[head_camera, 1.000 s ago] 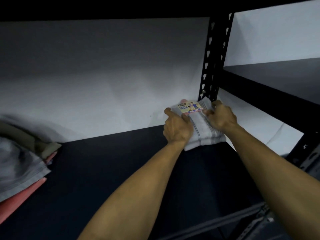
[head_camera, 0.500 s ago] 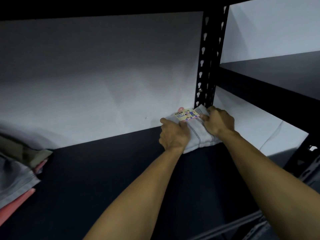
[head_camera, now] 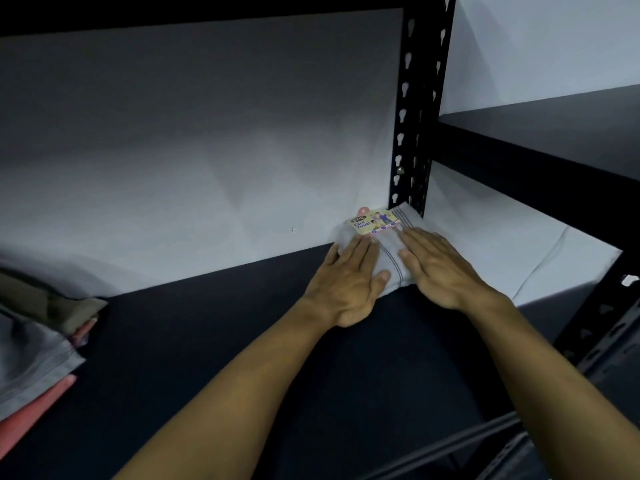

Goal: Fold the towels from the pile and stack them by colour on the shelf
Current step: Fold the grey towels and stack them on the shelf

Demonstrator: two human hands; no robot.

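- Folded grey face towel (head_camera: 391, 263) sits at the shelf's (head_camera: 214, 341) back right corner, about 1 o'clock, against the black upright (head_camera: 414, 133).
- Left hand (head_camera: 348, 282) and right hand (head_camera: 441, 268) lie flat on it, fingers straight, hiding most of it.
- Pile of towels (head_camera: 31, 355) at 9 o'clock is blurry and cut off.

"Face Towel" on towel's label (head_camera: 375, 221)

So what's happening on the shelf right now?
A person has set a folded grey towel in the back right corner of the dark shelf, against the black upright post. The left hand and right hand both lie flat on top of it, fingers straight, pressing it down. A printed label sits at the towel's far edge. At the left edge, a loose pile of grey, olive and pink towels waits.
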